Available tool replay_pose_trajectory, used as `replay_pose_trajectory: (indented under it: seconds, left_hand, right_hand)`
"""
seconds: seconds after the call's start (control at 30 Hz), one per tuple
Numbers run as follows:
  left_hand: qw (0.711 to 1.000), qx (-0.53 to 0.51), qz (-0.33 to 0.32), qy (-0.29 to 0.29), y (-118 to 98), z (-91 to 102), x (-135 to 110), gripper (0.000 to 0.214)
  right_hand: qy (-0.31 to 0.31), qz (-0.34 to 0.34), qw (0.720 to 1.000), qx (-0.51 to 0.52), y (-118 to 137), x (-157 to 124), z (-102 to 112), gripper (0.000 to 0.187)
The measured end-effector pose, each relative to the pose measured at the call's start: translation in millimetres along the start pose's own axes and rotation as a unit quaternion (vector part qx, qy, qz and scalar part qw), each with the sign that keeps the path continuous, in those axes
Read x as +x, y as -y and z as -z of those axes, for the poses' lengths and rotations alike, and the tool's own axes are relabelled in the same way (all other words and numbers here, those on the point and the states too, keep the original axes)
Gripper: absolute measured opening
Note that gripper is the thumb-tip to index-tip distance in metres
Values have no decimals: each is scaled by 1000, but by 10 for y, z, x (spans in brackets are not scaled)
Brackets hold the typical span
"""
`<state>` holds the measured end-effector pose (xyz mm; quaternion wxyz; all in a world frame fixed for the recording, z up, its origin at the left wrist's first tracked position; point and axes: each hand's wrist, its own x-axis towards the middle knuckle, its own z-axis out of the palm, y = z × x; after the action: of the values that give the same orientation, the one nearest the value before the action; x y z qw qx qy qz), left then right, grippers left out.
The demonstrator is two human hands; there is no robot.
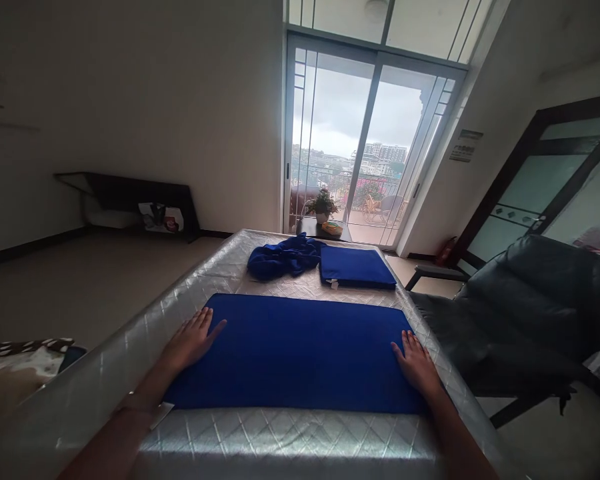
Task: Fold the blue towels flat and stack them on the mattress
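Note:
A flat blue fabric-covered panel point(300, 353), perhaps a cushion, lies across the quilted, plastic-wrapped mattress point(290, 443) in front of me. My left hand point(193, 340) rests flat at its left edge, fingers stretched out and thumb apart. At the right edge my right hand point(416, 360) lies likewise, fingers extended over the blue cloth. Neither hand grips anything. Just beyond the panel sits a folded blue piece point(357, 267) with a small white tag, and beside it a crumpled blue cloth point(283, 257). A white label shows near my left wrist.
A dark padded armchair point(520, 307) stands close on the right. Behind the mattress are a small table with a potted plant point(322, 205) and a sliding glass door point(370, 140). A low black rack point(140, 200) is by the left wall.

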<state>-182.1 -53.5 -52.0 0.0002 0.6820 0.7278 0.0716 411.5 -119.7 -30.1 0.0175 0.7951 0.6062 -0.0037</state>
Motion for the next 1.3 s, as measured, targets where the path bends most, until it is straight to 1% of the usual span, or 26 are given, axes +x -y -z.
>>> replay_pose_trajectory:
  seconds: [0.1,0.17,0.27,0.3,0.37,0.47,0.57,0.63,0.67,0.73,0.83,0.9,0.97,1.13,1.3]
  left_hand:
    - [1000,-3,5,10,-38,24,-21,86]
    - [1000,-3,4,11,-55,34,-30,86]
    - [1000,-4,4,9,-67,39,-33,87]
    - [1000,-5,5,8,-71,42,-34,87]
    - [1000,-9,9,10,-85,58,-38,88]
    - [1000,-15,12,18,-114,99,-53,87]
    - [999,-23,16,24,-137,128,-67,88]
    - [999,-24,19,23,-143,129,-70,88]
    - [999,-22,19,21,-144,126,-70,88]
    - [1000,-17,17,19,-143,119,-66,88]
    - [999,-17,18,24,-143,118,-58,88]
    - [999,-17,20,30,-140,118,-53,88]
    - [999,-12,23,32,-131,108,-48,87]
    - [1000,1,12,19,-90,47,-38,84]
    - [1000,8,6,8,-67,25,-31,82]
  right_hand:
    - [-3,-6,1000,7,-6,-5,29,72]
    - [-15,-9,1000,11,28,-14,80,72]
    - [-45,24,998,20,224,-45,199,69]
    - [-48,46,997,29,343,-62,245,68]
    - [-41,100,993,55,659,-108,337,66]
    - [-18,184,978,100,1262,-188,454,66]
    - [-3,246,961,128,1850,-241,500,69]
    - [2,264,956,132,2143,-243,474,71]
    - [5,263,956,130,2248,-234,445,72]
    - [10,251,960,126,2372,-204,369,75]
    - [16,233,965,118,2360,-152,259,78]
    - [19,226,968,111,2251,-117,218,80]
    - [20,215,971,102,2086,-79,205,80]
    - [29,157,984,76,1533,66,217,84]
    - [22,75,996,41,852,271,185,82]
